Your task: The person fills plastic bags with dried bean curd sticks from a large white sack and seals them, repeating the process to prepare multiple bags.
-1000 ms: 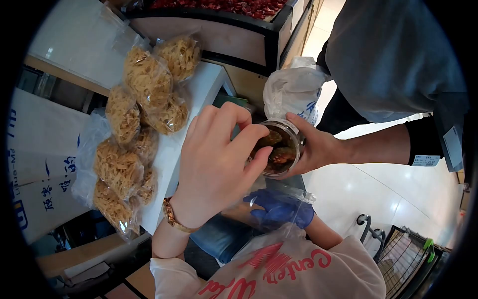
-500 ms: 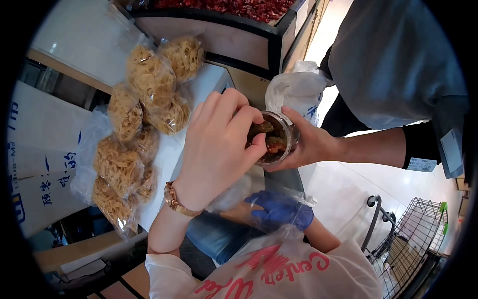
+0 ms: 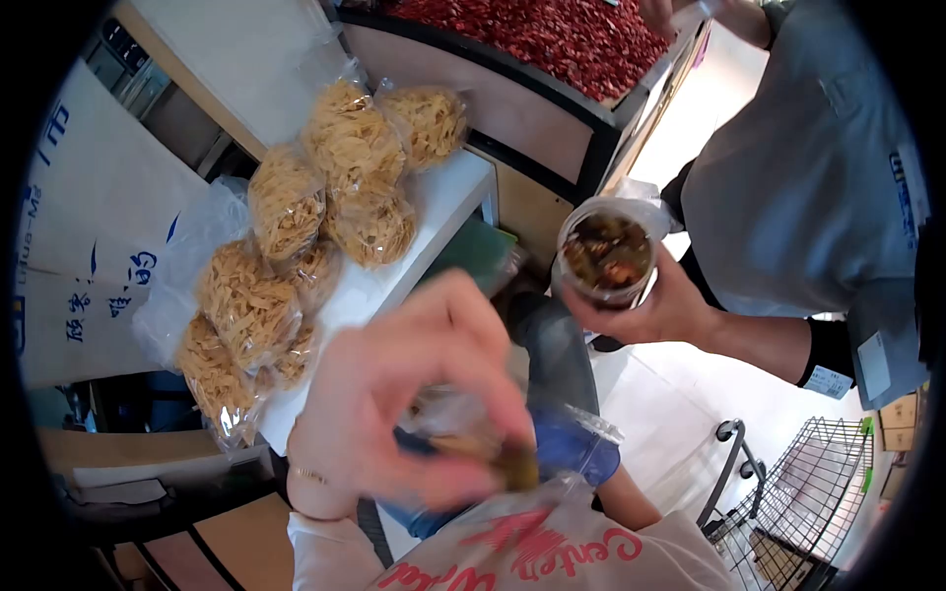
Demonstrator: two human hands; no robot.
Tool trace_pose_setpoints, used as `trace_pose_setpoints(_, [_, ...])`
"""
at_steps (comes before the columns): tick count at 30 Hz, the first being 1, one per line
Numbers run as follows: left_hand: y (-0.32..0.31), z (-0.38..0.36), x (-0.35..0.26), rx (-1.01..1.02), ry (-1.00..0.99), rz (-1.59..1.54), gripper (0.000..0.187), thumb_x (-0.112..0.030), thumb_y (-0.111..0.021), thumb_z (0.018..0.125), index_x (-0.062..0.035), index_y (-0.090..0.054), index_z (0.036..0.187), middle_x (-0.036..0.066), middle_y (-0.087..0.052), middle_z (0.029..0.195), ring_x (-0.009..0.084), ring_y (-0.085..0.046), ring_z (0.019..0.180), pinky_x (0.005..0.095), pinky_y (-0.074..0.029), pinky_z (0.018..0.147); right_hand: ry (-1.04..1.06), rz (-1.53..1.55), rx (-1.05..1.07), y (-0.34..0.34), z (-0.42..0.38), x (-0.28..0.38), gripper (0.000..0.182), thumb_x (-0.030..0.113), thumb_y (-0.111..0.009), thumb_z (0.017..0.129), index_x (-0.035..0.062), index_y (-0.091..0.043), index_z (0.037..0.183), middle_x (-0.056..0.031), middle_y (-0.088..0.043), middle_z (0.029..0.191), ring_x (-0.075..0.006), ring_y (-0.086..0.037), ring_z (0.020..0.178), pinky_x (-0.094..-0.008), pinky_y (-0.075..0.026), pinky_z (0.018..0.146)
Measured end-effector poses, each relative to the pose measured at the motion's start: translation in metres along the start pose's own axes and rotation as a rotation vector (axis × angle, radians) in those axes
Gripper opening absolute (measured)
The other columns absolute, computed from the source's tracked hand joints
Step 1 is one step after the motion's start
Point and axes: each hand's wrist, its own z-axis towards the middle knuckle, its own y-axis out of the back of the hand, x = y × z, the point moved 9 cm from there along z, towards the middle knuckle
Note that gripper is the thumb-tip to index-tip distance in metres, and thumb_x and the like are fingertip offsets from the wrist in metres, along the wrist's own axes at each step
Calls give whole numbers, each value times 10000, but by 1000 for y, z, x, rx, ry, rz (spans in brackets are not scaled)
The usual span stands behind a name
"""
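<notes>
My left hand (image 3: 394, 384), blurred by motion and wearing a gold-coloured watch, is raised in front of my chest. Between its thumb and finger it pinches a small greenish-brown piece of food (image 3: 517, 465). Low on the right, my right hand (image 3: 581, 448) is in a blue glove; its fingers are hidden behind my left hand. Another person's hand (image 3: 680, 305) holds a clear plastic jar (image 3: 606, 254) from the right. The jar is open at the top and contains dark, glossy chunks with reddish bits.
Several clear bags of pale-yellow dried strips (image 3: 355, 138) lie on a white counter (image 3: 394, 266). Red pieces (image 3: 552, 39) fill a bin at the back. A person in grey (image 3: 798, 187) stands at right, near a wire shopping cart (image 3: 803, 492).
My left hand has come away from the jar toward me with a piece of food in its pinch. The other person's hand has drawn the jar rightward. My gloved fingers are now covered.
</notes>
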Motion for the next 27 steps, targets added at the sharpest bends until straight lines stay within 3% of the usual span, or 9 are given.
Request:
trace_pose_setpoints(2, [-14, -19, -11, 63, 24, -114, 332, -270, -803, 553, -50, -685, 771, 43, -474, 815, 139, -421, 740, 254, -307, 670, 80, -120, -43, -6, 0, 3, 481, 402, -501, 885, 77, -520, 1239, -146, -554, 1199, -304, -519, 1086, -380, -392, 951])
trace_pose_setpoints(5, [-38, -35, -40, 257, -186, -239, 402, -255, -805, 604, -14, -676, 899, 65, -493, 847, 170, -442, 746, 276, -321, 673, 124, -238, -29, 4, 17, 29, 481, 384, -506, 885, 50, -515, 1231, -169, -559, 1178, -324, -525, 1073, -394, -405, 933])
trace_pose_setpoints(8, [-72, -55, -60, 458, -176, -476, 209, -111, -721, 739, -22, -650, 914, 72, -482, 864, 205, -527, 755, 332, -476, 743, -13, -276, 21, -11, 14, 44, 487, 380, -506, 887, 48, -496, 1244, -183, -554, 1179, -341, -522, 1079, -401, -407, 930])
trace_pose_setpoints(14, [-73, -73, -90, 558, -368, -730, 168, -70, -737, 685, -25, -665, 830, 56, -472, 848, 204, -517, 752, 370, -379, 940, 46, -338, -11, -34, 14, 23, 483, 378, -513, 883, 52, -496, 1240, -185, -558, 1173, -341, -526, 1074, -396, -407, 932])
trace_pose_setpoints(17, [-76, -82, -83, 625, -351, -719, 248, -103, -703, 735, -6, -626, 950, 68, -476, 887, 203, -503, 816, 355, -352, 944, 73, -385, -48, -34, 12, 26, 478, 376, -504, 889, 52, -496, 1239, -179, -560, 1174, -330, -530, 1076, -390, -401, 941])
trace_pose_setpoints(21, [-61, -95, -53, 674, -228, -668, 492, -203, -741, 703, 46, -559, 1087, 102, -535, 851, 215, -477, 730, 316, -353, 668, 29, -100, 95, -44, 18, 22, 485, 373, -488, 903, 55, -473, 1268, -182, -548, 1194, -322, -519, 1100, -382, -385, 960])
trace_pose_setpoints(23, [-28, -97, -18, 209, -5, -797, 384, -230, -726, 728, 26, -566, 965, 132, -549, 867, 221, -487, 752, 329, -361, 668, 41, -306, 13, -52, 16, 8, 500, 379, -487, 905, 59, -456, 1288, -189, -535, 1211, -327, -509, 1112, -374, -377, 968])
trace_pose_setpoints(25, [-15, -107, -4, 129, -20, -722, 379, -270, -733, 719, -7, -533, 905, 126, -537, 850, 218, -483, 759, 325, -362, 663, 261, -440, 14, -58, 12, 31, 508, 381, -493, 901, 64, -451, 1296, -190, -526, 1230, -330, -506, 1116, -369, -376, 970])
trace_pose_setpoints(27, [14, -132, 37, -39, -22, -716, 434, -285, -737, 702, -18, -498, 946, 93, -505, 808, 202, -473, 749, 307, -361, 659, -8, -269, 79, -60, 21, 16, 499, 357, -493, 914, 66, -432, 1314, -194, -485, 1271, -336, -468, 1161, -390, -351, 1001])
